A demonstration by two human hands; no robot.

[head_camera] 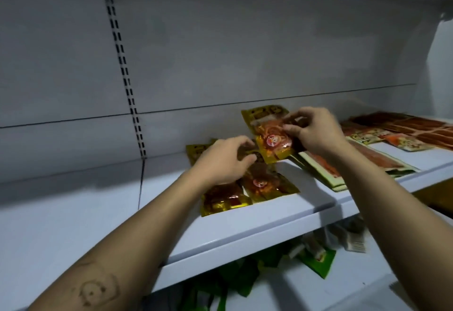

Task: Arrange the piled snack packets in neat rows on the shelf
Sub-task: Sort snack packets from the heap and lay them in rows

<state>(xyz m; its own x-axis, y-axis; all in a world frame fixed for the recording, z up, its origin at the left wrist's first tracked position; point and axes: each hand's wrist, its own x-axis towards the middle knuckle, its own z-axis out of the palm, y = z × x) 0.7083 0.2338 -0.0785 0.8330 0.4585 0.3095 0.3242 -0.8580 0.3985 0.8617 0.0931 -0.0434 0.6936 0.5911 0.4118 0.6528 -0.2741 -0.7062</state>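
White shop shelving [98, 212], dimly lit. Pinched by one edge between thumb and fingertips of the right hand [316, 134]: one yellow-and-red snack packet [269, 139], lifted clear of the shelf and tilted, just above the loose pile of matching packets [264, 183]. Curled over that pile, the left hand [218, 163]; whether gripping a packet or only pressing, impossible to tell. Further right, flat overlapping rows of pale-edged orange packets [323, 166] and dark red packets [416, 126]. Probably mid-sort. Best done by turning the held packet label up, squaring it to the shelf front, laying it just beside a neighbour, and steadying the pile against sliding. Below, green packets [316, 259] in disarray.
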